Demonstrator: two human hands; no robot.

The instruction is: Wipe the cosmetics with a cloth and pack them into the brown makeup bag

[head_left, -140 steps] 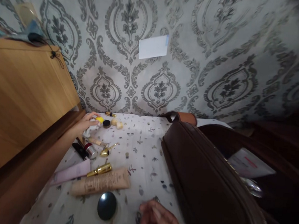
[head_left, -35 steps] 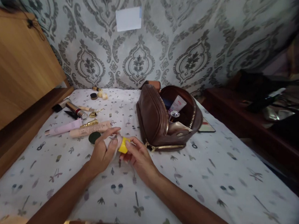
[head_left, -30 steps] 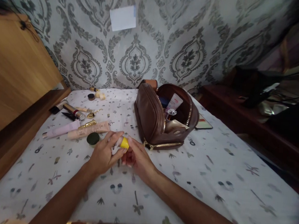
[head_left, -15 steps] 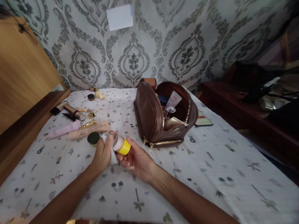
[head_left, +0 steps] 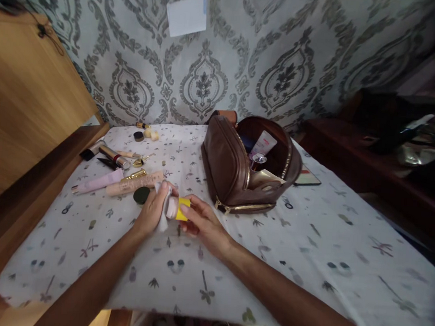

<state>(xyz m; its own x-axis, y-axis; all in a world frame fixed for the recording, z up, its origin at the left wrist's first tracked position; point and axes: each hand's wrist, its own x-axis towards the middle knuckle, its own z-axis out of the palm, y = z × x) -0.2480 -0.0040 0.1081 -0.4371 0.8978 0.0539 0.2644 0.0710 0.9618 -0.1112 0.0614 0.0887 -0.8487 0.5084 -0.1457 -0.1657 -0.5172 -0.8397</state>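
My right hand [head_left: 205,226] grips a small container [head_left: 183,208] by its yellow end, between thumb and fingers. The pale, clear-looking end of the container points left. My left hand [head_left: 152,212] is closed on a white wipe [head_left: 163,223], pressed against that pale end. Part of the wipe hangs below the fingers. Just left of it lies a dark green round lid [head_left: 141,195]. Behind are a beige tube [head_left: 133,184] and a lilac tube [head_left: 98,181]. To the right of my hands stands an unzipped brown toiletry bag [head_left: 221,163] with a white tube [head_left: 264,143] inside.
Farther left lie a cosmetic tube with a silvery end [head_left: 114,157], a small dark jar lid [head_left: 138,136] and little beige pieces [head_left: 152,135]. A flat card-like item [head_left: 309,176] lies right of the bag. A patterned wall rises behind the cloth-covered table [head_left: 306,275].
The view has shifted, so everything sits slightly further right. The container has turned more level, and my right thumb now lies across its yellow end. My left hand has moved the wipe on it.
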